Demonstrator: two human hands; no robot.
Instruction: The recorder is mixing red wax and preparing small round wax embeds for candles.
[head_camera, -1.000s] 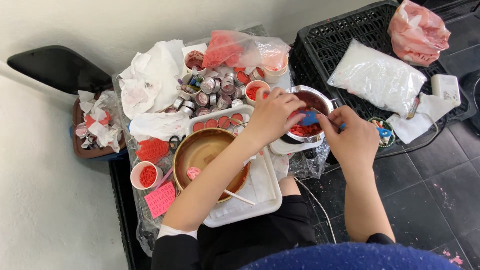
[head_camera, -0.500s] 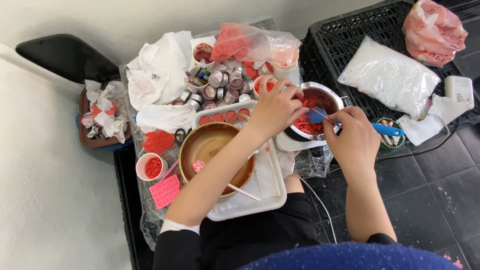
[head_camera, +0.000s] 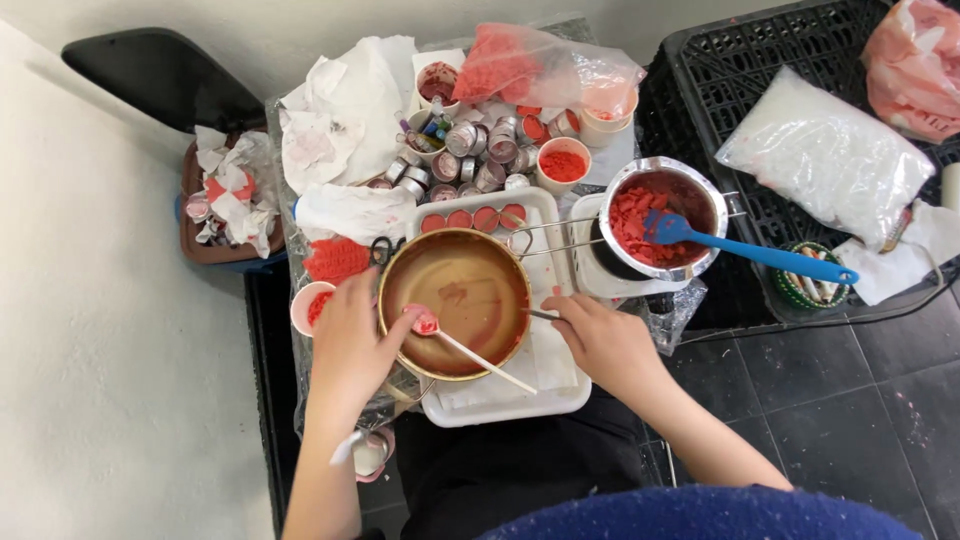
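Head view: our left hand (head_camera: 350, 345) cups the rim of the brass pan (head_camera: 455, 302) on the white tray (head_camera: 560, 392), fingers curled; our right hand (head_camera: 600, 335) pinches its thin handle at the tray's right edge. We judge a level lift wise, since the pink spoon (head_camera: 470, 350) lies loose inside.

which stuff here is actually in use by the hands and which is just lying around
In hand:
left hand on rim of brass bowl
right hand at the bowl's other side
white spoon lying in the bowl
white tray under it

Lying about:
steel pot with blue spatula
small tins
crumpled tissues
black crate
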